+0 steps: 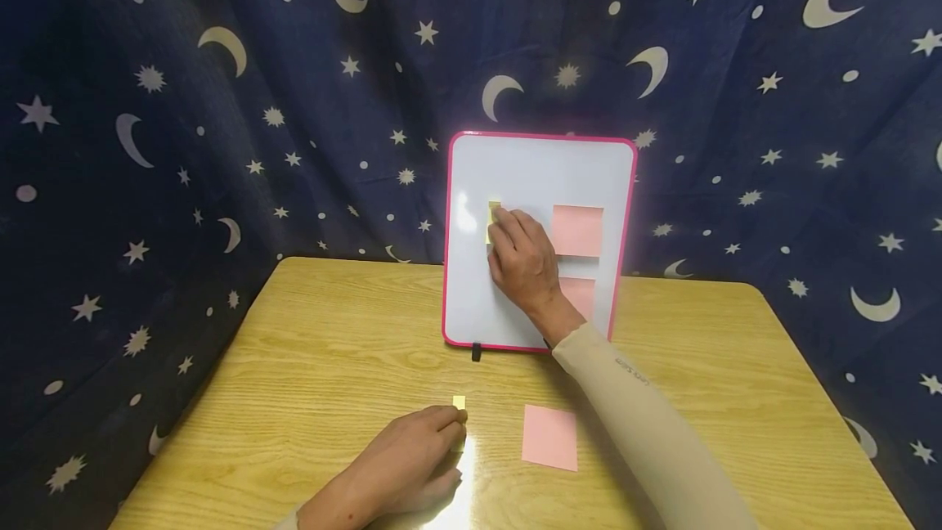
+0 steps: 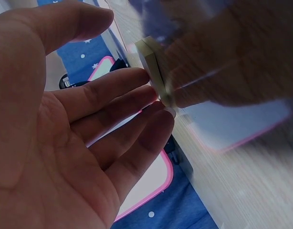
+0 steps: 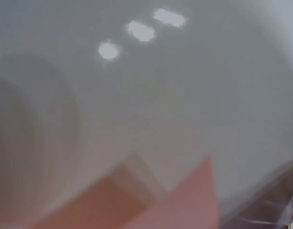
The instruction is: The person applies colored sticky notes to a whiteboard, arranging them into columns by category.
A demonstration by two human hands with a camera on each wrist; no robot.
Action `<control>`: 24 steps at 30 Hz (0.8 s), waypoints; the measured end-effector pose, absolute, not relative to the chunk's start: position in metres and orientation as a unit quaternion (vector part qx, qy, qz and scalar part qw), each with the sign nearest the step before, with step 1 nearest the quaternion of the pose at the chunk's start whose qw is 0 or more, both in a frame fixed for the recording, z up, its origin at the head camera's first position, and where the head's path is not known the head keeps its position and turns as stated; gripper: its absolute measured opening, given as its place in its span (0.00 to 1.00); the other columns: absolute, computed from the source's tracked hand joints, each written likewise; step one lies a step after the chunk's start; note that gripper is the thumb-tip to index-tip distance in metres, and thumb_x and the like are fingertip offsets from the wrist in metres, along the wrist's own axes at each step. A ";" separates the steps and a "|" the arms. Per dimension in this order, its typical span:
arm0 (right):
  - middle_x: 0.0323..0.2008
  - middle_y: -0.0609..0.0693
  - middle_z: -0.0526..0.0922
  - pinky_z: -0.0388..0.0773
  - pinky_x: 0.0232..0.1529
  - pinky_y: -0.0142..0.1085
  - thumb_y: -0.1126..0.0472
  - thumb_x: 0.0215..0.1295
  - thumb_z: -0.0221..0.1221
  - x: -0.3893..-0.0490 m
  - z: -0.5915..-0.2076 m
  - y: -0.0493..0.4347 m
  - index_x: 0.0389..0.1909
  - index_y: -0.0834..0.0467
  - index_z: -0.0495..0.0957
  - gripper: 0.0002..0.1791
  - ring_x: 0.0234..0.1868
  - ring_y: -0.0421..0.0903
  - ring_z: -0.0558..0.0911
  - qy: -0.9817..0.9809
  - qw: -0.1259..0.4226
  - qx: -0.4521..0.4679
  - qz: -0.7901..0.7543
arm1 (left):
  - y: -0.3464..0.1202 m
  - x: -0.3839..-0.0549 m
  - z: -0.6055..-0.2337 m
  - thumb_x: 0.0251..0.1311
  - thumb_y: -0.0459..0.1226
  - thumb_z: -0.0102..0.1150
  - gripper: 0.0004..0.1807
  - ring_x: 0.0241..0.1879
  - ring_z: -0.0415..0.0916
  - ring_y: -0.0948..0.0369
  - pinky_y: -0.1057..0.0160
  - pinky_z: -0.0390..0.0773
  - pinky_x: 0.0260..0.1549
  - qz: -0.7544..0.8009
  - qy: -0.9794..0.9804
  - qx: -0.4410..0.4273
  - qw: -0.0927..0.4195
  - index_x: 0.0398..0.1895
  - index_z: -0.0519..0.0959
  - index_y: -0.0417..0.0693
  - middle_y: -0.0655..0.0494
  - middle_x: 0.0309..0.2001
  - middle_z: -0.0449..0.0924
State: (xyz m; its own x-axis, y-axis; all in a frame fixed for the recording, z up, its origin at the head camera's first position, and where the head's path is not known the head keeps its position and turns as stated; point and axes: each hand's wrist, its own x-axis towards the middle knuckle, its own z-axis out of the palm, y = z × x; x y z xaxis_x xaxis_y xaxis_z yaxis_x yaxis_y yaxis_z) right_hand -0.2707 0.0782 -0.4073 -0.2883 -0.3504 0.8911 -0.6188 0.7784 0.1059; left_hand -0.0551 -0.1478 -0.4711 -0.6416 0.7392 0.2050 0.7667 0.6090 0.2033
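Note:
A small yellow sticky note (image 1: 494, 205) is on the upright whiteboard (image 1: 508, 166), left of a pink sticky note (image 1: 577, 231). My right hand (image 1: 524, 260) presses the yellow note with its fingertips and covers its right part. On the table, my left hand (image 1: 412, 456) rests its fingertips against a narrow pad of yellow sticky notes (image 1: 459, 401). In the left wrist view the fingers reach out to the edge of this pad (image 2: 153, 62), with the thumb well apart. The right wrist view shows the board surface close up, but not the fingers.
A second pink note (image 1: 579, 294) is lower on the board, partly behind my right wrist. Another pink sticky note (image 1: 550, 437) lies on the wooden table (image 1: 331, 334). A black foot (image 1: 476, 352) shows under the board's pink frame. A star-patterned curtain (image 1: 368, 105) surrounds the table's back and sides.

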 end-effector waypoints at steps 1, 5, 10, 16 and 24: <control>0.56 0.60 0.86 0.80 0.60 0.47 0.72 0.59 0.64 -0.270 -0.408 0.079 0.42 0.67 0.85 0.10 0.56 0.58 0.81 -0.793 0.510 0.306 0.131 | -0.147 -0.055 -0.471 0.58 0.44 0.68 0.10 0.58 0.81 0.57 0.58 0.83 0.57 -0.138 -0.896 -0.420 0.049 0.40 0.81 0.52 0.54 0.58 0.83; 0.59 0.60 0.85 0.78 0.62 0.46 0.72 0.60 0.63 -0.269 -0.410 0.081 0.45 0.67 0.85 0.12 0.58 0.57 0.81 -0.800 0.500 0.305 0.131 | -0.147 -0.055 -0.471 0.58 0.44 0.67 0.10 0.57 0.81 0.58 0.58 0.83 0.56 -0.137 -0.896 -0.419 0.048 0.40 0.81 0.52 0.54 0.58 0.83; 0.62 0.61 0.83 0.77 0.64 0.47 0.71 0.58 0.63 -0.267 -0.413 0.085 0.51 0.67 0.85 0.18 0.60 0.58 0.80 -0.810 0.484 0.309 0.122 | -0.147 -0.055 -0.470 0.58 0.44 0.68 0.10 0.58 0.81 0.57 0.58 0.83 0.56 -0.138 -0.895 -0.421 0.054 0.39 0.81 0.52 0.53 0.58 0.84; 0.63 0.60 0.82 0.76 0.64 0.48 0.72 0.58 0.62 -0.265 -0.415 0.088 0.54 0.66 0.85 0.21 0.61 0.59 0.79 -0.814 0.481 0.308 0.111 | -0.148 -0.056 -0.469 0.57 0.43 0.68 0.09 0.58 0.81 0.57 0.57 0.84 0.55 -0.140 -0.891 -0.427 0.061 0.37 0.80 0.53 0.53 0.57 0.84; 0.65 0.60 0.82 0.77 0.61 0.50 0.71 0.57 0.61 -0.264 -0.418 0.089 0.55 0.66 0.85 0.23 0.61 0.59 0.79 -0.809 0.486 0.313 0.108 | -0.148 -0.056 -0.469 0.59 0.44 0.68 0.08 0.58 0.81 0.58 0.57 0.83 0.56 -0.132 -0.894 -0.425 0.057 0.37 0.80 0.54 0.55 0.57 0.83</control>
